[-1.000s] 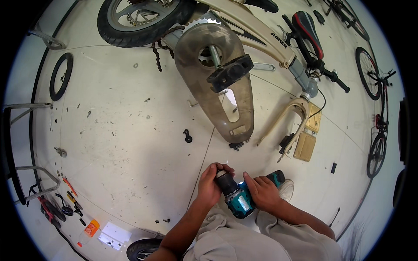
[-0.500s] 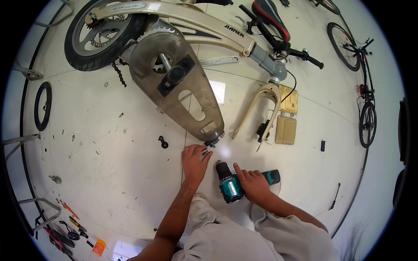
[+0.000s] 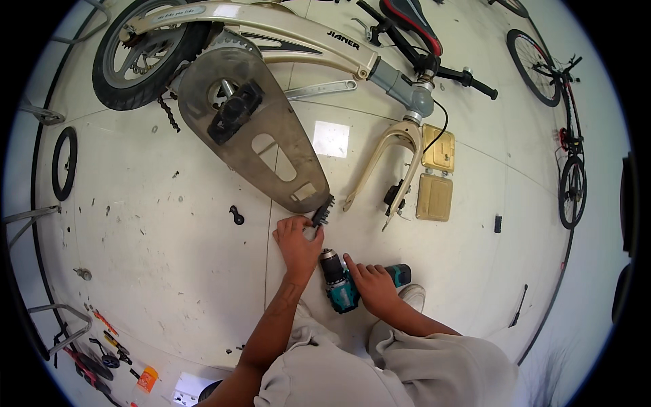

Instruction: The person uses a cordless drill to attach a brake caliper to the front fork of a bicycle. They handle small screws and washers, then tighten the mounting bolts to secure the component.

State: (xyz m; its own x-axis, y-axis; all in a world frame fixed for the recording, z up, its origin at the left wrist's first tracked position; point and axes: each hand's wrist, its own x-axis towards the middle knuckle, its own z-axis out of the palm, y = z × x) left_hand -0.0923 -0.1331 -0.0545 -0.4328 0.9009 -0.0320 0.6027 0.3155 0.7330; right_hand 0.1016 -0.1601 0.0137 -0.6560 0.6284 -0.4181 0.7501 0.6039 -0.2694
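Observation:
My left hand (image 3: 298,244) pinches a small black strip with a row of short prongs (image 3: 323,211), tilted up just below the narrow end of a smoky, translucent chain cover (image 3: 271,180). In my right hand (image 3: 375,288) is a teal and black cordless drill (image 3: 342,295), gripped by its handle, with the index finger stretched toward the chuck. The drill's chuck points away from me, close to the left hand's thumb. The cover stands over the crank area of a cream bicycle frame (image 3: 285,24), and a black pedal (image 3: 236,112) shows on it.
The fork (image 3: 371,173) extends toward me, beside two gold panels (image 3: 435,198). A black-tyred wheel (image 3: 146,57) lies far left. Loose small parts, including a black link-shaped piece (image 3: 237,215), dot the floor. Another bicycle (image 3: 573,129) stands at the right wall; an orange-capped bottle (image 3: 146,380) is near left.
My left fingers have drawn the black strip up into a steeper tilt. The view has shifted, so the bicycle sits further left. The bright light spot ahead of the drill is gone.

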